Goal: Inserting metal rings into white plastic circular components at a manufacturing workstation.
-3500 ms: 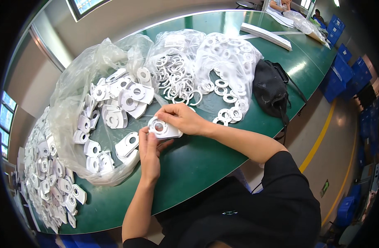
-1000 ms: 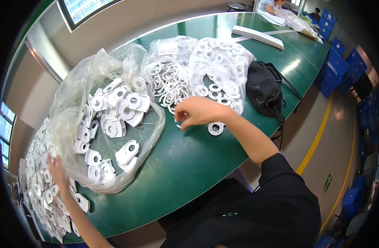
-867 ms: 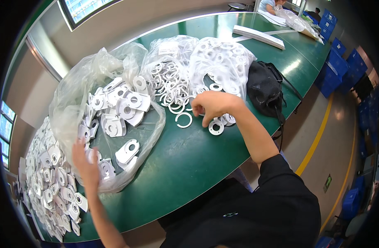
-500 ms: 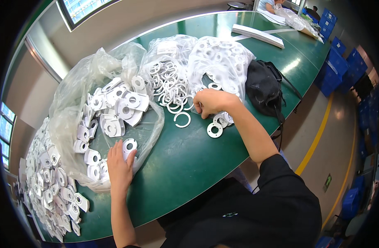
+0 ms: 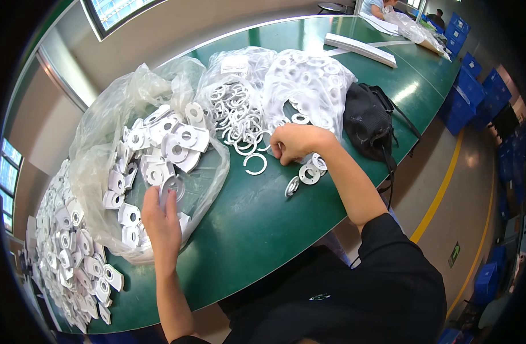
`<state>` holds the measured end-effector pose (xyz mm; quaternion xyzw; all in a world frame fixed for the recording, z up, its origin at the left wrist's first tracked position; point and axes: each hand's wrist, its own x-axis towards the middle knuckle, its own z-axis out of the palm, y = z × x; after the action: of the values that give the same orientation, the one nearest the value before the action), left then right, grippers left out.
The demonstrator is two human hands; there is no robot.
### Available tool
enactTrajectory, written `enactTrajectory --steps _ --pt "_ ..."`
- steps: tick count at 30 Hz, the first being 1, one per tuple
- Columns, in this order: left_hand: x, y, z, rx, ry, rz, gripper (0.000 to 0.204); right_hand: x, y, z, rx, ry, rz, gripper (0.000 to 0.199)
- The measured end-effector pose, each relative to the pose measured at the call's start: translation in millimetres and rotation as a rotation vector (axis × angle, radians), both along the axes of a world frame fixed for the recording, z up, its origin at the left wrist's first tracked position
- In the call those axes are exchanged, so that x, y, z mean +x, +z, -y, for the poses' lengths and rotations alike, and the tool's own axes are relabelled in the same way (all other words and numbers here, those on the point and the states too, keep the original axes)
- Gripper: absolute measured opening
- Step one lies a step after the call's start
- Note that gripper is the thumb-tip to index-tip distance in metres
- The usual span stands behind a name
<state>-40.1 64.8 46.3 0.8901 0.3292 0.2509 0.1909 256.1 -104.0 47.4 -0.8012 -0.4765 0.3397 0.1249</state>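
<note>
1 white plate (image 5: pixel 180 184) sits pinched in the left hand (image 5: pixel 163 226); the right hand (image 5: pixel 300 142) curls, contents unclear.

White rings (image 5: pixel 240 122), white plates (image 5: pixel 199 139); green tabletop (image 5: pixel 246 229); black bag (image 5: pixel 365 119)

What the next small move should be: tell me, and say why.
Probably bring the white plate rightward, out of the clear bag. It sits pinched in the left hand's grip at that bag's near side, while the right hand's grip is curled beside loose flat rings. Whether the right fingers hold anything is hidden, so check that too.
</note>
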Motion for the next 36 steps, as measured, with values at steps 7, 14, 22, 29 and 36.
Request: enactTrajectory --steps 7,14,22,29,36 --pt "32 0 43 -1.432 -0.386 0.726 0.036 4 5 11 0.023 0.177 0.014 0.033" --pt "33 -39 61 -1.743 -0.429 0.632 0.042 -9 4 -12 -0.092 0.106 0.003 0.022" --pt "34 -40 60 -1.716 -0.379 0.651 0.049 -23 13 -10 -0.026 0.299 0.027 0.045" --pt "34 -45 62 -1.736 -0.393 0.614 0.05 -36 0 -18 -0.096 0.323 0.068 0.042" --pt "35 -44 61 -1.709 -0.397 0.671 0.054 -50 11 -42 0.619 0.329 -0.082 0.025"
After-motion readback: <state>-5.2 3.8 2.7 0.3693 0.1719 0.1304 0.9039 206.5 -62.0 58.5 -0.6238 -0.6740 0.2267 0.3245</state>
